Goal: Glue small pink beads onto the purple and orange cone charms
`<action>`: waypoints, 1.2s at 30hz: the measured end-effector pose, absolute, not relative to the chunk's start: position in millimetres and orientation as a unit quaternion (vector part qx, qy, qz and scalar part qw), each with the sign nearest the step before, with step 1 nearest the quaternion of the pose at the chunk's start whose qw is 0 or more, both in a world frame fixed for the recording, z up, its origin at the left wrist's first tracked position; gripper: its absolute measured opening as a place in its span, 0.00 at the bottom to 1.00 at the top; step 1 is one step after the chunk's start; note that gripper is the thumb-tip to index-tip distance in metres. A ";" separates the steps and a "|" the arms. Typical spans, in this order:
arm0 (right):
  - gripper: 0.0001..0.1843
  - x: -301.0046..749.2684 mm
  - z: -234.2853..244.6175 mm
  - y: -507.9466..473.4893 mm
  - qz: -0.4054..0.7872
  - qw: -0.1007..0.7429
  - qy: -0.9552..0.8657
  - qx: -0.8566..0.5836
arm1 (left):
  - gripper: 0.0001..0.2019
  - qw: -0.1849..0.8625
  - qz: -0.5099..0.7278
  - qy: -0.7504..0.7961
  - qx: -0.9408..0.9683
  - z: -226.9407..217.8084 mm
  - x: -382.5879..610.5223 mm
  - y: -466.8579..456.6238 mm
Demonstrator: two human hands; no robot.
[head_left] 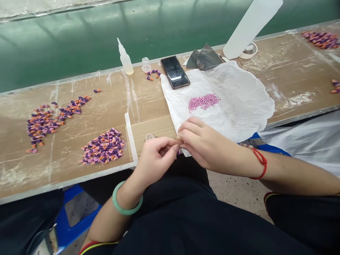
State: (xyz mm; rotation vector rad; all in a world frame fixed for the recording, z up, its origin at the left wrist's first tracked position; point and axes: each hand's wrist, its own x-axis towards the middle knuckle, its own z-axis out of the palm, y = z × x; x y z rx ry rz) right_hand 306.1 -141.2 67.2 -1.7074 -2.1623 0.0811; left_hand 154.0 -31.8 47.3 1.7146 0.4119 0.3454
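As fingers [186, 130] pinch sth tiny, pink beads [204, 102] lie on wht paper [247, 99].

One phone [175, 72], one squeeze bottle [125, 60], one tape roll [253, 53], one pink bead heap [204, 102] — and two dark plastic sheets [205, 58].

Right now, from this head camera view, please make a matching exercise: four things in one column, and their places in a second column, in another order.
Things:
1. Pale green bangle
2. Red cord bracelet
3. Smartphone
4. Small heap of pink beads

Places:
A. On the crumpled white paper sheet
B. Around the wrist of the right hand
C. Around the wrist of the left hand
D. On the cardboard bench top, near its far edge

Pairs: 1-C, 2-B, 3-D, 4-A
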 end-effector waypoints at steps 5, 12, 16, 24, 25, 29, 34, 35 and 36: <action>0.09 301.8 66.6 -139.2 0.002 0.237 -0.756 -0.611 | 0.09 0.607 0.193 0.206 0.742 45.3 154.4 -35.0; 0.06 300.1 70.7 -144.0 0.086 0.356 -0.689 -0.626 | 0.09 0.630 0.221 0.224 0.710 49.0 150.6 -37.6; 0.07 298.0 71.3 -143.8 0.069 0.341 -0.695 -0.629 | 0.08 0.578 0.230 0.222 0.751 51.5 149.2 -39.2; 0.11 301.7 65.7 -139.4 -0.031 0.289 -0.753 -0.591 | 0.09 0.692 0.163 0.227 0.665 51.2 147.0 -36.7; 0.12 303.0 65.7 -139.0 -0.054 0.275 -0.769 -0.575 | 0.09 0.713 0.150 0.225 0.647 51.5 147.0 -35.4; 0.13 308.7 68.8 -137.5 -0.150 0.207 -0.829 -0.497 | 0.11 0.744 0.126 0.210 0.622 53.4 148.1 -31.6; 0.11 308.6 71.7 -135.2 -0.119 0.252 -0.819 -0.501 | 0.10 0.703 0.153 0.227 0.657 55.9 146.7 -32.5; 0.09 307.2 71.6 -134.9 -0.072 0.292 -0.793 -0.529 | 0.10 0.677 0.174 0.231 0.677 56.1 145.7 -33.3; 0.08 305.6 71.6 -134.8 -0.019 0.331 -0.762 -0.556 | 0.09 0.644 0.199 0.233 0.701 56.3 144.6 -34.2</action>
